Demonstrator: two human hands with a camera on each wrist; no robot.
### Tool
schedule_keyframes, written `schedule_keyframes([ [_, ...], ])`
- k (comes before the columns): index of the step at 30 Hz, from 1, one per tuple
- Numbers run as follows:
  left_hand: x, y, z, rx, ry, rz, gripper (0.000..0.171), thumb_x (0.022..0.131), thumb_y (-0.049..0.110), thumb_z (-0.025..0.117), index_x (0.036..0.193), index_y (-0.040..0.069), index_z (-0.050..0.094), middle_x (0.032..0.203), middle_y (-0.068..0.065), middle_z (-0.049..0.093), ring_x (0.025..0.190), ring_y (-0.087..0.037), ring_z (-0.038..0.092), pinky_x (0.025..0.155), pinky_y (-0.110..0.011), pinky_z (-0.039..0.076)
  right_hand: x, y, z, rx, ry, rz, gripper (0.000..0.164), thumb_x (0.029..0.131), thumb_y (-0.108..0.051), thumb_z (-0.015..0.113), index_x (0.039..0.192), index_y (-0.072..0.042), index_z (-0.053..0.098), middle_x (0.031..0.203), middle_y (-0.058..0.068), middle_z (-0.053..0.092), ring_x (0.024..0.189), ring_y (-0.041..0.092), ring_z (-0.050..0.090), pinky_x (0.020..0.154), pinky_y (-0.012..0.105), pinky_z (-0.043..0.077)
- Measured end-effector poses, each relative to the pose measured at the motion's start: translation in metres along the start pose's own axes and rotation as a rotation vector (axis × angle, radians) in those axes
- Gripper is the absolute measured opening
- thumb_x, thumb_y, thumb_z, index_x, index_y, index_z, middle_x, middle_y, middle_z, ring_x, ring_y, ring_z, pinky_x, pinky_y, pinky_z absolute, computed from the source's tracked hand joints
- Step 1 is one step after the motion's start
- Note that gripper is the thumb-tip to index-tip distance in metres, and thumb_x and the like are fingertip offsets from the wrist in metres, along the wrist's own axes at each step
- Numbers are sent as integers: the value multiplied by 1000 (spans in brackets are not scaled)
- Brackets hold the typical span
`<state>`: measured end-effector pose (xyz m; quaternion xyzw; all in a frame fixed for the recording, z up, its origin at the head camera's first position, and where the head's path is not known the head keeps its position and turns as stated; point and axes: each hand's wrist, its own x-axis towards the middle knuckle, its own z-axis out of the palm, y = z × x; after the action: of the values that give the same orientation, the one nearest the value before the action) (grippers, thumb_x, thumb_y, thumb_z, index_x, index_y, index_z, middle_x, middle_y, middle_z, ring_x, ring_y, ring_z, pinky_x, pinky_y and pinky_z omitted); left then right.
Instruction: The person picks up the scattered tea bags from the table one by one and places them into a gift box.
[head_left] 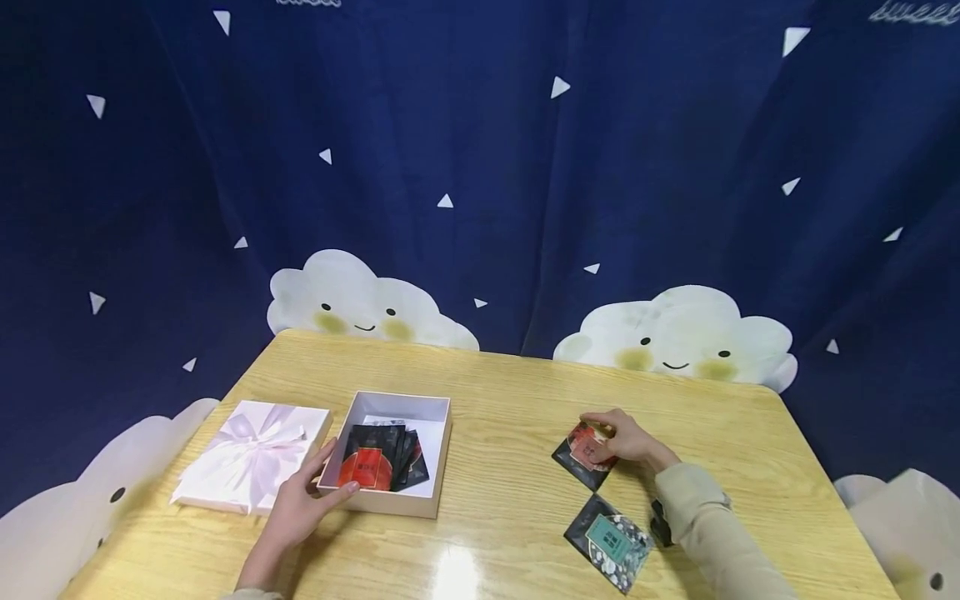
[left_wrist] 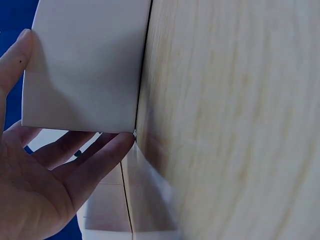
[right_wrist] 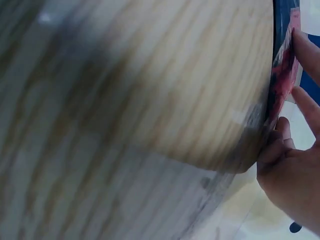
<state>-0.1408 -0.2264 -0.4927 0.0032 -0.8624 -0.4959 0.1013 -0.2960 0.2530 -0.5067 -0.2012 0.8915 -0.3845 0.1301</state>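
Observation:
In the head view, my left hand (head_left: 296, 504) holds the front left corner of a white open gift box (head_left: 438, 479), thumb at the front wall and fingers along the side. The left wrist view shows the thumb at one edge of the box wall (left_wrist: 85, 65). Inside lie several black sachets, the front one (head_left: 367, 468) with a red label. My right hand (head_left: 630, 437) touches a black and red sachet (head_left: 585, 475) lying on the table; two fingertips rest on its red face (right_wrist: 285, 75) in the right wrist view. Below it lies a black floral sachet (head_left: 609, 542) with a green label.
Left of the box lies its white lid (head_left: 217, 475) with a pale lilac ribbon bow (head_left: 258, 446). A small black object (head_left: 660, 525) shows beside the right sleeve. Behind the wooden table (head_left: 495, 467) hangs a dark blue curtain (head_left: 480, 125) with clouds and triangles.

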Motion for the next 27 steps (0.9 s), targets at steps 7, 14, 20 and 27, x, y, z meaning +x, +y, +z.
schedule_keyframes([
  [7,0,-1,-1,19,-1,1,72,73,13,76,133,-4,40,119,-32,51,92,-34,60,67,-25,49,-2,-8,1,-43,18,76,62,61,-2,77,119,1,56,100,15,45,93,30,35,75,39,37],
  [14,1,0,-1,9,-5,11,72,74,12,75,134,-5,40,118,-33,51,88,-34,61,66,-25,50,-2,-11,7,-51,108,78,40,56,4,77,91,4,57,85,11,44,77,23,33,68,33,31],
  [20,1,0,-1,22,-7,1,73,73,13,76,134,-3,40,119,-31,51,90,-35,61,68,-26,49,-4,-12,5,115,111,96,40,59,10,73,89,6,48,72,7,43,63,17,39,55,29,36],
  [27,2,1,-2,30,-19,-16,74,73,16,76,135,-2,39,119,-31,51,97,-40,58,71,-27,49,-10,-11,-9,247,70,94,31,79,9,57,107,18,50,70,6,53,57,12,47,52,29,44],
])
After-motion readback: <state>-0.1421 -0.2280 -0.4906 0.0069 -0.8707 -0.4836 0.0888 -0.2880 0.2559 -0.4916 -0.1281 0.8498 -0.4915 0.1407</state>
